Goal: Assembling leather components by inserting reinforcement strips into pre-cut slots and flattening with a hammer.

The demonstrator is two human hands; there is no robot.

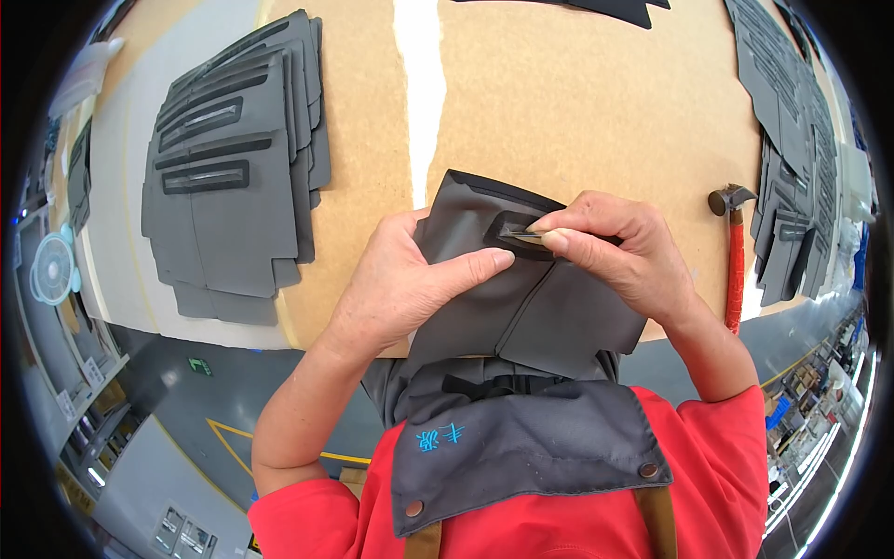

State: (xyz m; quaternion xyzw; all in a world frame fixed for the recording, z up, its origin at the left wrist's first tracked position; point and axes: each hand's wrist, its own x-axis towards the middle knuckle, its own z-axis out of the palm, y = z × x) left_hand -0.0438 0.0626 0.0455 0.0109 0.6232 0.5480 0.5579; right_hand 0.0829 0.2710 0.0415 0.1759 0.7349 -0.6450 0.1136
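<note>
A dark grey sheet-material panel (466,312) with a center seam lies over the table's near edge, partly against my apron. Near its upper end is a black-bordered oblong slot (504,226). My left hand (407,279) grips the panel's left side, thumb flat on top beside the slot and the other fingers hidden behind. At the slot, my right hand (619,247) pinches thumb and forefinger on a thin, narrow piece (526,233); whether this is a tool or part of the slot I cannot tell.
A stack of similar grey panels (223,219) sits at the left of the tan tabletop (363,140). More panels (792,140) are piled at the far right. A hammer with a red handle (735,270) lies beside them. A black piece (596,7) rests at the far edge.
</note>
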